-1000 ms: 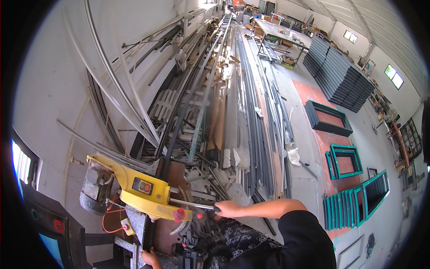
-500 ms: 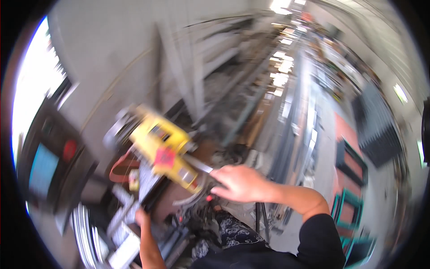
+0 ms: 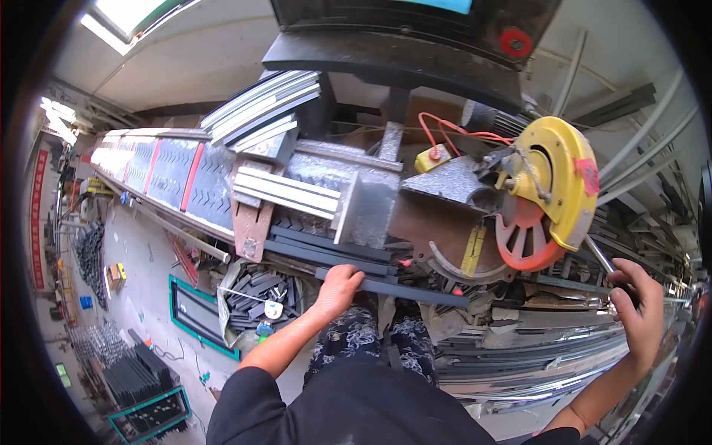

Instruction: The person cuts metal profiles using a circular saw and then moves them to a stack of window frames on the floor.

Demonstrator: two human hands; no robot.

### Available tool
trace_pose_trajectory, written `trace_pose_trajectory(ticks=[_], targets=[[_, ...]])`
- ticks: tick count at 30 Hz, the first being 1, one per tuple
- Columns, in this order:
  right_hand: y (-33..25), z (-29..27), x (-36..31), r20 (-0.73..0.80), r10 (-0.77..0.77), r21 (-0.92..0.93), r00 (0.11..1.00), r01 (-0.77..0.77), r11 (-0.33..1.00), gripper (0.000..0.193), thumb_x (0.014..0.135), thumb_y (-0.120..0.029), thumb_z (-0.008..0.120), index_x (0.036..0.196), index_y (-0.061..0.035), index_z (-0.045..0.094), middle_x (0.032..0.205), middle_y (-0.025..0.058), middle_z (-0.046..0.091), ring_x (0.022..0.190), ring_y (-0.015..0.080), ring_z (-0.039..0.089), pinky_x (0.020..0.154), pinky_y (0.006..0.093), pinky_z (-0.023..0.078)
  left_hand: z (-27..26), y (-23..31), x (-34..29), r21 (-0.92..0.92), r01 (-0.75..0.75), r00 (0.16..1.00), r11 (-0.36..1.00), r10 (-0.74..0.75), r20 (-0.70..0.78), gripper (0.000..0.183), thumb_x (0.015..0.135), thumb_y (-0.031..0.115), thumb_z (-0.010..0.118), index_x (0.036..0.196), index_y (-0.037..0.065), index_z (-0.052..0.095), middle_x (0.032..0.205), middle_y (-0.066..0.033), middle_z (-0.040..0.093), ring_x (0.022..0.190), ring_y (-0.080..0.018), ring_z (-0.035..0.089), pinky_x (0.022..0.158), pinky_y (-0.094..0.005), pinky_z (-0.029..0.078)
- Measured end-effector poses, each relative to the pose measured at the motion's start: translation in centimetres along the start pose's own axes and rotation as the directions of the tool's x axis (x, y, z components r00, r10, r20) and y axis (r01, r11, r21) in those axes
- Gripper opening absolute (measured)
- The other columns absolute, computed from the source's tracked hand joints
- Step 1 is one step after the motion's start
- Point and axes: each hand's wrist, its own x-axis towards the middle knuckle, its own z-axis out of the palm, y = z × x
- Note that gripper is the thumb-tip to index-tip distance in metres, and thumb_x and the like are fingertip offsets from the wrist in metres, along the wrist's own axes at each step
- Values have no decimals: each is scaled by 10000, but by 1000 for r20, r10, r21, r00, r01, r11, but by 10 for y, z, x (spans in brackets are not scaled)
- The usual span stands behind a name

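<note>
My left hand (image 3: 339, 288) is closed over a dark grey metal profile bar (image 3: 426, 294), which juts out to the right along the near edge of the bench. Beside it, two or so similar dark bars (image 3: 326, 254) lie on the bench. On the right stands a yellow cut-off saw (image 3: 575, 178) with an orange-red lower blade guard (image 3: 528, 245). My right hand (image 3: 639, 308) is curled round the end of the saw's metal handle (image 3: 599, 256). A silvery aluminium profile (image 3: 289, 194) rests behind the dark bars, against an upright metal plate (image 3: 347, 209).
A long roller-like bench (image 3: 170, 172) stretches left, with silver profiles (image 3: 259, 107) stacked on it. A dark control cabinet (image 3: 400, 52) with a red button overhangs the back. Offcuts fill a sack (image 3: 259, 297) on the floor, near a green-edged frame (image 3: 204, 317). Long metal bars (image 3: 549, 356) lie at right.
The view has swung right to left, bringing the bench and cabinet to the middle and the saw to the right. My left hand now holds a dark bar; my right stays at the saw handle.
</note>
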Motion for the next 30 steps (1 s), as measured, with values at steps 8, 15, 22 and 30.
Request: trace_pose_trajectory(ticks=[8, 15, 22, 30], targets=[[3, 3, 6, 16, 5, 27, 1000, -5, 1000, 497, 823, -287, 678, 1221, 3, 608, 932, 83, 646, 692, 90, 557, 533, 211, 430, -74, -130, -29, 214, 50, 997, 976, -35, -72, 255, 716, 6, 603, 966, 51, 629, 926, -135, 584, 925, -355, 576, 933, -494, 469], [2, 2, 8, 17, 8, 17, 1000, -8, 1000, 515, 841, -352, 674, 1217, -6, 611, 946, 72, 650, 724, 82, 565, 522, 200, 438, -49, -201, -6, 358, 216, 956, 909, -271, 109, 245, 737, 67, 650, 982, 80, 656, 954, -118, 583, 1002, -323, 564, 1004, -485, 439], [34, 2, 7, -69, -87, 299, 994, 104, 949, 665, 880, -502, 600, 1307, 6, 553, 1019, 120, 666, 766, 119, 630, 521, 190, 472, -28, -178, -11, 379, 333, 938, 864, -343, -43, 497, 756, -30, 560, 1249, 31, 592, 1246, -171, 581, 1285, -354, 482, 1145, -472, 320], [314, 105, 139, -152, 286, 454, 946, -191, 870, 269, 934, -232, 654, 1115, -34, 678, 932, 67, 716, 747, 103, 657, 618, 235, 504, 2, -32, -22, 233, 313, 940, 921, -266, -214, 299, 780, -5, 598, 1076, 18, 623, 1024, -169, 616, 1015, -364, 586, 907, -451, 471]])
